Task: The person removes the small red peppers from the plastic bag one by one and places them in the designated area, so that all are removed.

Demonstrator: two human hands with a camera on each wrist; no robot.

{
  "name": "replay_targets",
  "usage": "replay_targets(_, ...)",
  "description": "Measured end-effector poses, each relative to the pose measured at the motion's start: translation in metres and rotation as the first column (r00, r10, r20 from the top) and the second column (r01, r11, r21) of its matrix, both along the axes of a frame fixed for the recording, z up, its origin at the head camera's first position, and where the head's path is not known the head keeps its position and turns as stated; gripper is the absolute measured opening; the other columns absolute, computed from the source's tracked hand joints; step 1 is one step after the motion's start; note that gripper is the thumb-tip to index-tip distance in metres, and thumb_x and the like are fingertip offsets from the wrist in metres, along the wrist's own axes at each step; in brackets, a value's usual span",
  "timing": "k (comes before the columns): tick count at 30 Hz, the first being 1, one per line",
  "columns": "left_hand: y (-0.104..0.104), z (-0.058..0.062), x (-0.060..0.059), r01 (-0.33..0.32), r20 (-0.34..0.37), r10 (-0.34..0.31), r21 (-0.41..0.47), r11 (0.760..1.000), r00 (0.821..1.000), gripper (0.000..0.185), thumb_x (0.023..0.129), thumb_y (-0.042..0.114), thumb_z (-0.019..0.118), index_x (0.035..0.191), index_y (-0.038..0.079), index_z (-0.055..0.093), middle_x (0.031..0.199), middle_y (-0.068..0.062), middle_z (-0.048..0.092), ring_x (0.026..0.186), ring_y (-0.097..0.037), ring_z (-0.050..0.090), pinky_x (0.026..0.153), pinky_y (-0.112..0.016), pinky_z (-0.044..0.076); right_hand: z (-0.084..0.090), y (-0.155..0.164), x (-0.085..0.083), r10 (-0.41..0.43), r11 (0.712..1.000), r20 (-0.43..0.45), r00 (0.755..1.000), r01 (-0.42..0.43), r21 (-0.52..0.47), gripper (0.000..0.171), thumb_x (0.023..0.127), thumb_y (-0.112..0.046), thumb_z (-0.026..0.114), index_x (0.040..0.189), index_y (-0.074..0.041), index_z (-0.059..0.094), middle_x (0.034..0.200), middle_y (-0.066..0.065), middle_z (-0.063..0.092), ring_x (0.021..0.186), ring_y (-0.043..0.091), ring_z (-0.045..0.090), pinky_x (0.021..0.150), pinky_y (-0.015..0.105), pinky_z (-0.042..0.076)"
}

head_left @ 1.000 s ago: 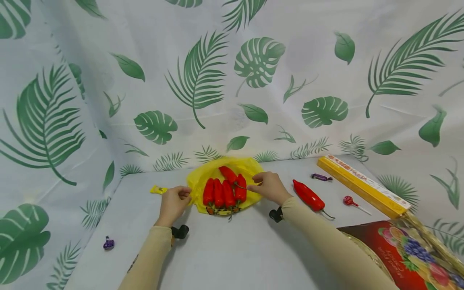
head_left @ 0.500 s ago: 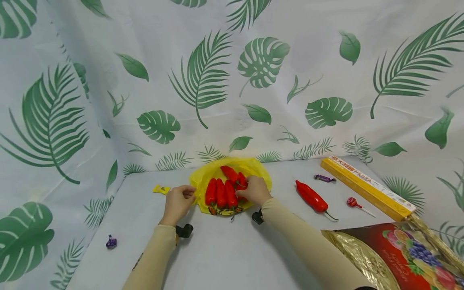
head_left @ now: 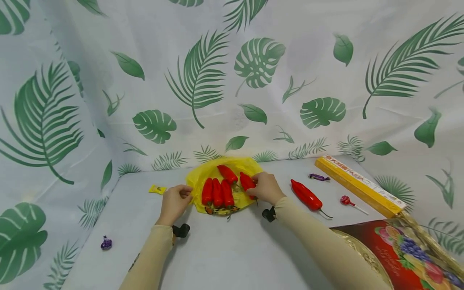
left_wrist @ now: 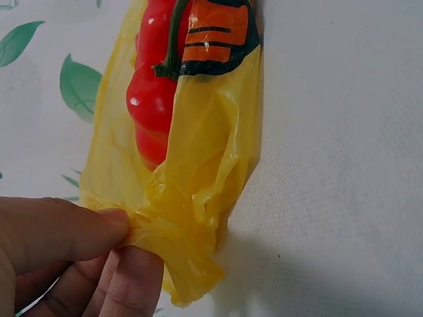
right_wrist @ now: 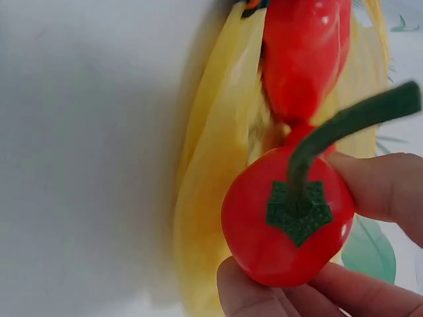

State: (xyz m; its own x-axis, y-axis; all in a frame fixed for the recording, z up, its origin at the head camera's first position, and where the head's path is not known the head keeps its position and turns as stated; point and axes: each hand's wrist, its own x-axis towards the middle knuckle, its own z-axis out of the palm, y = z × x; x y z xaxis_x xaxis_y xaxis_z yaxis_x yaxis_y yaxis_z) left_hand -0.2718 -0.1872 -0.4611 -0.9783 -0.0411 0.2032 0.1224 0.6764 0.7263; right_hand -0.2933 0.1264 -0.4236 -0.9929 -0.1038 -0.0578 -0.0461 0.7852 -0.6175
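Our right-hand fingers [right_wrist: 370, 185] clamp the stem end of one red pepper [head_left: 247, 182], its long axis running away from them over the yellow bag [head_left: 203, 201]. Our left hand [head_left: 175, 201] pinches the bag's near-left edge. Three peppers [head_left: 217, 192] lie side by side between both hands; our right hand [head_left: 264, 188] is nearest the held one.
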Motion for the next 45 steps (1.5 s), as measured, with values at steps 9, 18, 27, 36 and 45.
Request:
replay_targets(9, -0.001, -0.001, 0.004, 0.000, 0.001, 0.000, 0.000, 1.000, 1.000, 0.020, 0.089, 0.005, 0.078, 0.108, 0.002, 0.078, 0.098, -0.013, 0.078, 0.088, -0.025, 0.072, 0.076, -0.035, 0.062, 0.011, 0.051, 0.017, -0.003, 1.000, 0.052, 0.999, 0.002, 0.025, 0.050, 0.091, -0.020, 0.078, 0.135, 0.002, 0.066, 0.129, 0.018, 0.070, 0.104, 0.027, 0.063, 0.087, 0.036, 0.062)
replay_targets(18, 0.001, 0.002, 0.004, 0.000, 0.028, 0.000, 0.012, 1.000, 1.000, 0.021, 0.091, 0.006, 0.076, 0.111, 0.002, 0.077, 0.100, -0.013, 0.078, 0.090, -0.024, 0.072, 0.078, -0.036, 0.062, 0.010, 0.097, 0.028, 0.007, 0.988, 0.035, 0.999, -0.012, 0.157, 0.049, 0.089, -0.019, 0.077, 0.131, 0.005, 0.068, 0.127, 0.024, 0.069, 0.110, 0.034, 0.061, 0.100, 0.050, 0.057)
replay_targets(27, 0.004, 0.002, 0.005, 0.005, 0.021, -0.005, 0.000, 1.000, 1.000, 0.019, 0.090, 0.007, 0.076, 0.109, 0.001, 0.077, 0.098, -0.013, 0.078, 0.088, -0.023, 0.072, 0.076, -0.036, 0.062, 0.002, 0.118, 0.035, -0.013, 0.978, 0.067, 0.998, -0.001, 0.210, 0.051, 0.087, -0.017, 0.079, 0.128, 0.010, 0.068, 0.129, 0.029, 0.067, 0.111, 0.039, 0.059, 0.103, 0.057, 0.051)
replay_targets(36, 0.004, 0.000, 0.002, 0.015, 0.024, -0.015, 0.010, 1.000, 1.000, 0.018, 0.090, 0.006, 0.077, 0.108, 0.002, 0.077, 0.097, -0.012, 0.078, 0.087, -0.022, 0.072, 0.074, -0.033, 0.061, 0.005, 0.118, 0.037, -0.017, 0.966, 0.099, 0.995, -0.009, 0.257, 0.052, 0.087, -0.016, 0.079, 0.129, 0.011, 0.066, 0.128, 0.029, 0.067, 0.111, 0.040, 0.059, 0.103, 0.059, 0.053)
replay_targets(45, 0.006, -0.001, 0.001, 0.019, 0.015, -0.019, 0.010, 1.000, 1.000, 0.018, 0.089, 0.007, 0.077, 0.107, 0.003, 0.078, 0.096, -0.012, 0.078, 0.086, -0.023, 0.072, 0.074, -0.033, 0.061, 0.007, 0.115, 0.040, -0.039, 0.964, 0.106, 0.994, 0.009, 0.264, 0.046, 0.085, -0.013, 0.081, 0.123, 0.009, 0.068, 0.119, 0.026, 0.069, 0.104, 0.037, 0.060, 0.096, 0.053, 0.058)
